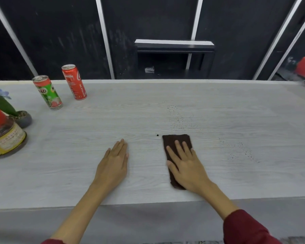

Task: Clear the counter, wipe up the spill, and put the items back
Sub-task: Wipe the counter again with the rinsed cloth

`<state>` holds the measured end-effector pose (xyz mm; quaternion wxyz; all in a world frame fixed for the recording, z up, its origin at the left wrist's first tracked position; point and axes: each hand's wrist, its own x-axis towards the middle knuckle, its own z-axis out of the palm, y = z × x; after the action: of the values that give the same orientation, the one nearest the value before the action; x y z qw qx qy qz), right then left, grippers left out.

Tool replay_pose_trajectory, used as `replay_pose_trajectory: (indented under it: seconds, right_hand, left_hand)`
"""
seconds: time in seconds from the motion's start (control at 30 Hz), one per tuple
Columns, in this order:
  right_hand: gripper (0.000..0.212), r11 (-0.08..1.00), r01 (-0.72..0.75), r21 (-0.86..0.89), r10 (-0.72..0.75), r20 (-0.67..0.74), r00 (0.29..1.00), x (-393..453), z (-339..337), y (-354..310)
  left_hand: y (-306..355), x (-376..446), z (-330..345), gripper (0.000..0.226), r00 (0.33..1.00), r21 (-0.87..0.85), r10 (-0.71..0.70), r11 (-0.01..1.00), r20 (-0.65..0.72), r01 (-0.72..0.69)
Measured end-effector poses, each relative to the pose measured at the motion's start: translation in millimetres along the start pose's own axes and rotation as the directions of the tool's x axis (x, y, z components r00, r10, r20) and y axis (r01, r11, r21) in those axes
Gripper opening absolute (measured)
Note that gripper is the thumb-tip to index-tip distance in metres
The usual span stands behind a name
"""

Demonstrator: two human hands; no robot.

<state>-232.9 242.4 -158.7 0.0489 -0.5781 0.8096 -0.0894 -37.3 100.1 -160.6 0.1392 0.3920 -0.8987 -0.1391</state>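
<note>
My right hand [185,164] lies flat with straight fingers on a folded dark brown cloth [172,140], pressing it onto the pale wood-grain counter [77,173]. My left hand [114,164] rests flat on the counter to the left of the cloth, holding nothing. Fine dark specks of spill [181,120] dot the counter just beyond the cloth, and more specks [241,150] lie to its right. A single dark crumb [157,135] sits by the cloth's far left corner.
At the far left stand a green Milo can [48,92] and a red cola can [74,81]. Nearer, at the left edge, are a small potted plant [9,110] and a red-lidded jar [4,136]. A clear cup [149,69] lies beyond the counter.
</note>
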Motion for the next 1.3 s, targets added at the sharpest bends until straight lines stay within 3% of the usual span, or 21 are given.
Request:
replay_pose_trajectory:
  seconds: [0.07,0.17,0.27,0.33,0.43,0.6,0.77,0.87,0.93,1.03,1.13,1.3]
  right_hand:
    - [0.085,0.998,0.062,0.014,-0.062,-0.011,0.998,-16,3,-4]
    - [0.069,1.0,0.024,-0.011,-0.025,-0.057,0.998,-43,4,24]
    - [0.072,0.987,-0.157,-0.026,0.153,-0.113,0.982,-61,-8,72]
    - [0.073,0.956,-0.293,0.012,0.293,-0.055,0.955,-56,-21,101]
    - [0.058,0.919,-0.393,-0.021,0.391,-0.067,0.918,-23,-30,116]
    - [0.091,0.96,-0.28,-0.027,0.278,-0.071,0.958,54,-18,71]
    - [0.095,0.999,-0.035,-0.019,0.035,0.003,0.999,53,-6,37]
    - [0.105,1.0,-0.006,-0.014,0.006,0.023,1.0,40,-13,61]
    - [0.095,0.998,-0.058,-0.004,0.058,0.023,0.998,50,-21,85]
    - [0.057,0.985,-0.171,-0.017,0.171,0.023,0.985,85,-31,124]
    - [0.054,0.976,-0.215,-0.033,0.215,0.021,0.976,123,-37,151]
    - [0.053,0.986,-0.155,-0.065,0.157,0.03,0.987,178,-34,150]
  left_hand:
    - [-1,3,0,0.049,1.0,0.012,0.012,1.0,0.01,-0.012]
    - [-2,7,1,0.049,1.0,0.013,0.027,1.0,0.014,-0.027]
    - [-1,11,2,0.049,0.999,0.009,0.046,0.999,0.016,-0.046]
    - [1,13,3,0.049,0.998,0.008,0.055,0.998,0.016,-0.055]
    - [6,16,5,0.049,0.998,0.003,0.054,0.999,0.016,-0.054]
    - [13,22,11,0.049,1.0,-0.003,0.022,1.0,0.012,-0.022]
    - [18,27,15,0.061,1.0,0.009,-0.014,1.0,0.01,0.014]
    - [19,36,14,0.062,0.999,0.019,-0.032,0.999,0.005,0.031]
    - [20,47,14,0.052,0.999,0.019,-0.043,0.999,0.009,0.043]
    - [24,68,15,0.048,0.998,0.018,-0.062,0.998,0.01,0.062]
    - [23,93,17,0.048,0.996,0.016,-0.085,0.996,0.006,0.085]
    - [15,124,21,0.047,0.992,0.005,-0.125,0.992,0.009,0.125]
